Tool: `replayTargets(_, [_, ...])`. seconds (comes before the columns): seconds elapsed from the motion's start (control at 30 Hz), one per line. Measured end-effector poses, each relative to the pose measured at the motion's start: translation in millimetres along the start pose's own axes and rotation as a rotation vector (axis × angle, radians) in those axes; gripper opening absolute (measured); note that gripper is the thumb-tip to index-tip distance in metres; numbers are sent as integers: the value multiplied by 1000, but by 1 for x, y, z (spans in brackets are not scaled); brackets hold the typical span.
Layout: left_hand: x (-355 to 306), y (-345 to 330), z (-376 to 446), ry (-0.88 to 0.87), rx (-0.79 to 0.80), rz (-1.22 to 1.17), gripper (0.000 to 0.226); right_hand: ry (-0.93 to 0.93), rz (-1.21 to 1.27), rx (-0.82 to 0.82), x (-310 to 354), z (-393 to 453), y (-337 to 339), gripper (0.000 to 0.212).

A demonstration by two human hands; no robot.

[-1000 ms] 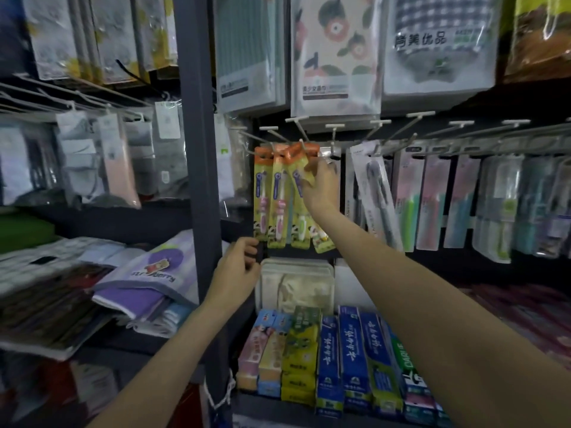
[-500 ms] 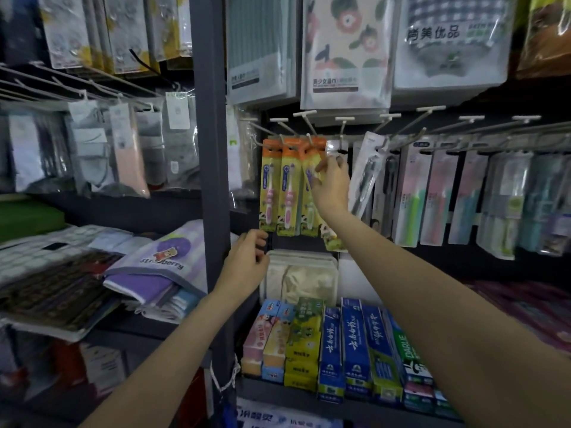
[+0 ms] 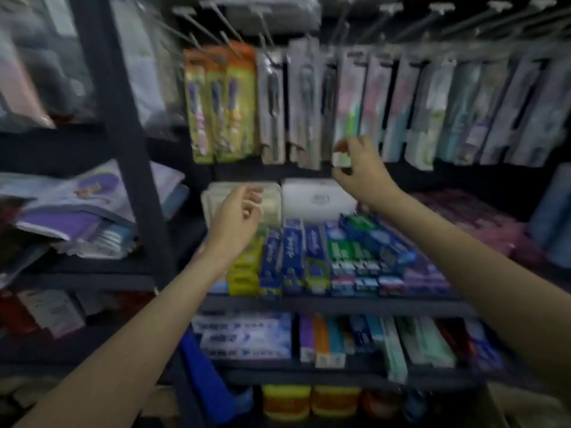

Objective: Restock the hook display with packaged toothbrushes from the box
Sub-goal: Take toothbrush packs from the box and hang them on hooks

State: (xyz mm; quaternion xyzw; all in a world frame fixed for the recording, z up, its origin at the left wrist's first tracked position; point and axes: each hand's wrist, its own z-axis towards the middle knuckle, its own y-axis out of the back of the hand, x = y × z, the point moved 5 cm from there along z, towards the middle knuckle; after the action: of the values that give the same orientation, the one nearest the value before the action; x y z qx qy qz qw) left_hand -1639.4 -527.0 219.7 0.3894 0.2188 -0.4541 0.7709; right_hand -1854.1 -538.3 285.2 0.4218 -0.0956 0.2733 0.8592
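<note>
Both bare forearms reach up and forward from the bottom corners toward the dark metal shelving. The left hand [image 3: 238, 211] hangs in front of the pale flat packs on the upper shelf [image 3: 336, 304], fingers loosely curled and holding nothing. The right hand [image 3: 360, 171] is raised higher, at the bottom edge of a green-and-white toothbrush pack [image 3: 347, 125] hanging in the hook row; thumb and forefinger stand a little apart around a small pale corner of it, but blur leaves it unclear whether they actually pinch it.

The packaged toothbrushes hang side by side from the thin metal hooks [image 3: 216, 29]: three orange-and-yellow children's toothbrush packs [image 3: 219, 103] on the left, then silver-grey and pastel ones running to the right. Boxed toothpastes in blue, green and yellow [image 3: 309, 257] lie on the shelf under the hands.

The whole view is smeared, so print on the packaging is unreadable, and the hook tops are cut off by the upper edge.
</note>
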Motion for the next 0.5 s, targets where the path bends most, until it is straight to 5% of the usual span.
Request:
replayTargets(0.3, [-44, -250, -148, 42, 450, -104, 28, -574, -230, 326, -254, -257, 86, 38])
replayTargets(0.5, [-62, -388, -268, 243, 903, 0, 33, -831, -237, 741, -383, -425, 91, 52])
